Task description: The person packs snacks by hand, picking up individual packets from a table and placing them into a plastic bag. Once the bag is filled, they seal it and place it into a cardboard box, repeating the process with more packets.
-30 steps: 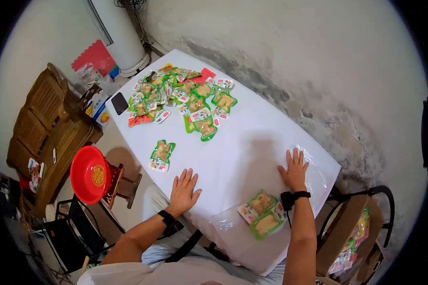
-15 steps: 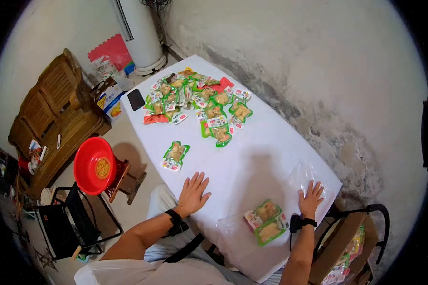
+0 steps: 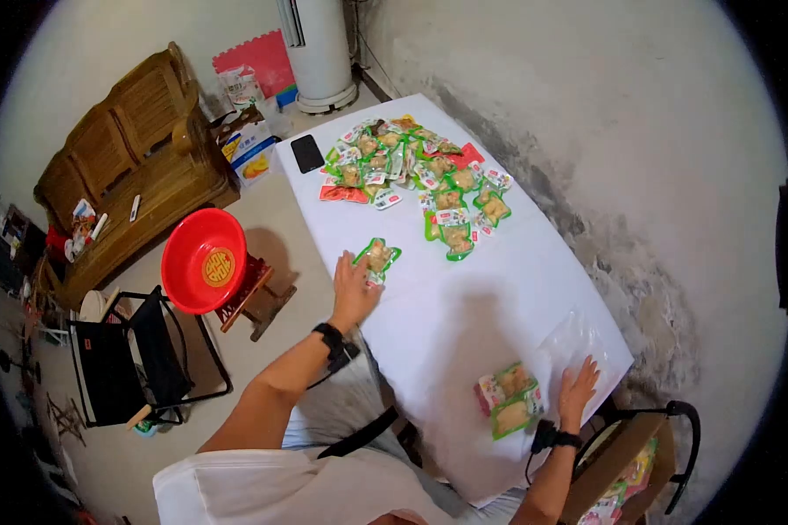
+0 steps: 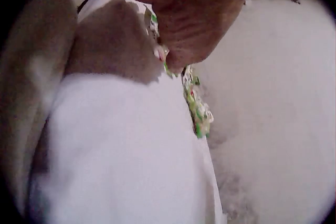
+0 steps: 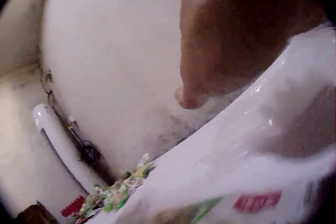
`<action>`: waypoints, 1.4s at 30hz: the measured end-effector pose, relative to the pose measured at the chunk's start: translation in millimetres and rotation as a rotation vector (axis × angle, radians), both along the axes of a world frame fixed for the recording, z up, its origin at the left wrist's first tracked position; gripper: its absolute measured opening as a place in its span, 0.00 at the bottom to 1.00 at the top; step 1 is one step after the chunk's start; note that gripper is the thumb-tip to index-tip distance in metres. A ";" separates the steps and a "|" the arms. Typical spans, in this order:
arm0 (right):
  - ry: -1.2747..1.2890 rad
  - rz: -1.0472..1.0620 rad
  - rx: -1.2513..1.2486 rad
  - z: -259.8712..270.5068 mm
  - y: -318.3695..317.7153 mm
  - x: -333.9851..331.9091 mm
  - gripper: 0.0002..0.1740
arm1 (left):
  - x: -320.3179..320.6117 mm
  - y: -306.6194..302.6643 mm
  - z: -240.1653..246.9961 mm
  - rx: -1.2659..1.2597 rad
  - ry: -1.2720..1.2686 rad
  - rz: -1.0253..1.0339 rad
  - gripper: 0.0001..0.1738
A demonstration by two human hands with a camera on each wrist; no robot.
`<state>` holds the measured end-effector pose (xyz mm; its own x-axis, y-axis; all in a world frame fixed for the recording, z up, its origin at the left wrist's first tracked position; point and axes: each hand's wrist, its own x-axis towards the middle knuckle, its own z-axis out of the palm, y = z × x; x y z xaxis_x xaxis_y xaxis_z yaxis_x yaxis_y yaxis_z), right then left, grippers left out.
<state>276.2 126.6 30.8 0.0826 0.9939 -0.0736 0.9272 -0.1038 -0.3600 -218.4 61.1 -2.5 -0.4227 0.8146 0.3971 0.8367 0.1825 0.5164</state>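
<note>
A single green-edged vacuum-sealed food packet (image 3: 380,255) lies near the table's left edge. My left hand (image 3: 354,296) is right at it, fingers stretched forward along its near left side. In the left wrist view the left hand (image 4: 184,19) hides most of what is in front of it. My right hand (image 3: 575,394), fingers spread, is at the table's right end over a clear plastic bag (image 3: 571,339). Close to its left lie two packets (image 3: 511,415) side by side, also seen at the bottom of the right wrist view.
A heap of similar packets (image 3: 411,166) covers the far end of the white table (image 3: 517,271), beside a black phone (image 3: 307,153). A cardboard box (image 3: 600,472) with more packets stands on a chair at right. A red basin (image 3: 203,262) sits on a stool at left.
My left hand has moved forward from bare table to the lone packet. The right hand has slid back toward the near right corner over the plastic. The head view has turned left.
</note>
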 end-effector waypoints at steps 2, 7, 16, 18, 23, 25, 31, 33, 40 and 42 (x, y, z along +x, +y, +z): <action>0.044 -0.023 0.006 7.7 -30.4 -18.0 0.41 | -15.2 6.6 -4.1 -0.040 0.041 0.075 0.38; 0.207 0.010 0.076 2.5 -116.9 -41.9 0.42 | -9.9 22.0 20.3 -0.276 -0.080 -0.001 0.38; 0.476 -0.026 0.157 -12.1 -180.9 -81.1 0.41 | -14.6 52.6 -14.7 -0.165 -0.384 -0.069 0.26; 0.420 -0.091 0.135 -7.7 -193.0 -88.7 0.43 | -31.5 70.5 -50.0 -0.155 -0.407 -0.141 0.20; 0.400 -0.046 0.166 -6.2 -196.6 -100.0 0.50 | -18.7 66.9 -40.5 -0.192 -0.828 -0.153 0.11; 0.302 0.025 0.066 -1.3 -197.6 -102.6 0.60 | -16.7 63.0 -44.9 -0.142 -0.949 -0.132 0.09; 0.234 0.030 -0.098 25.0 -206.7 -115.8 0.64 | -8.9 54.7 -27.0 -0.139 -1.229 -0.114 0.07; 0.259 0.074 -0.042 21.9 -206.7 -113.4 0.65 | -0.1 64.4 -33.4 -0.052 -1.382 -0.193 0.08; 0.280 0.117 0.062 -9.4 -191.3 -116.3 0.63 | 2.2 102.1 -94.6 -0.035 -1.109 -0.156 0.15; 0.247 0.093 0.065 -14.1 -187.2 -112.4 0.62 | 10.6 97.9 -87.7 0.015 -1.166 -0.140 0.15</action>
